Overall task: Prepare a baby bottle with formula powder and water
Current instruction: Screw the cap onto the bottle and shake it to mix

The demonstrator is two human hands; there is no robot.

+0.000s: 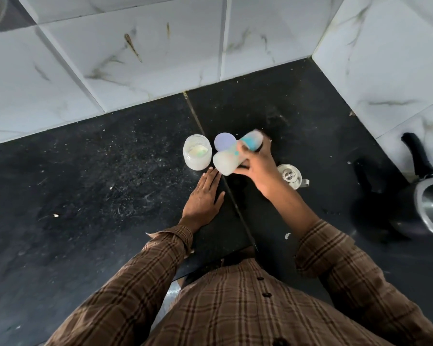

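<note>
My right hand grips the baby bottle above the black counter. The bottle is blurred and tilted, its milky white base towards me and its blue-ringed cap end away to the right. My left hand rests flat on the counter just below the bottle, fingers straight. An open glass jar with pale formula powder stands to the left of the bottle. A round lilac lid lies flat behind the bottle, beside the jar.
A small steel vessel with a lid and handle stands right of my right hand. A pressure cooker with a black handle sits at the far right. White marble-look wall tiles close the counter at the back and right.
</note>
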